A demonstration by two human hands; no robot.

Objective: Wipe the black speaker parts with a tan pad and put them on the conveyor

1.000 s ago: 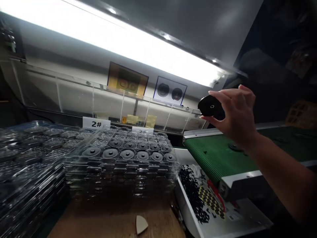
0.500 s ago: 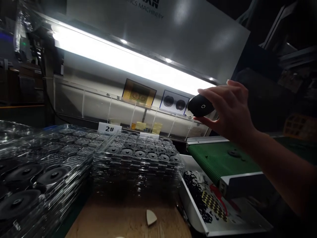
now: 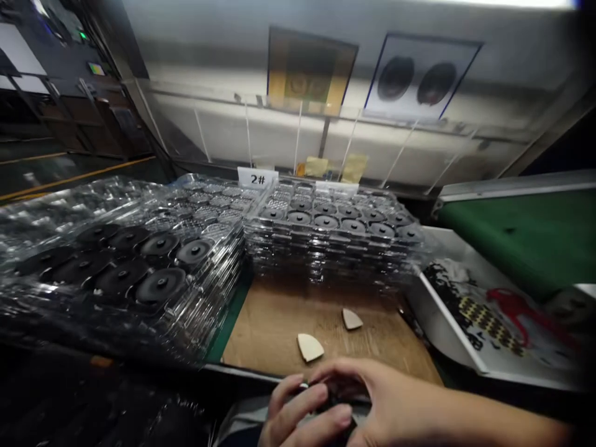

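Note:
At the bottom centre, my left hand [image 3: 298, 416] and my right hand [image 3: 379, 397] are close together at the near edge of a wooden board [image 3: 284, 310]. Their fingers curl round a dark part [image 3: 342, 394] that is mostly hidden between them. Two pale wedge-shaped pieces lie on the board beyond the hands, one nearer [image 3: 310, 347] and one farther right [image 3: 351, 320]. Behind the board stands a stack of clear trays [image 3: 326, 233] holding round black parts.
More clear trays with black discs [image 3: 161, 282] are stacked at the left. On the right, a white bin [image 3: 454, 329] holds small black and yellow pieces and something red [image 3: 507, 304], beside a green conveyor [image 3: 521, 223]. A "2#" label [image 3: 257, 178] stands behind the trays.
My right hand has come down from the upper right, where it held up a black round part, to the bottom centre. My left hand has come into view. The view has tilted down.

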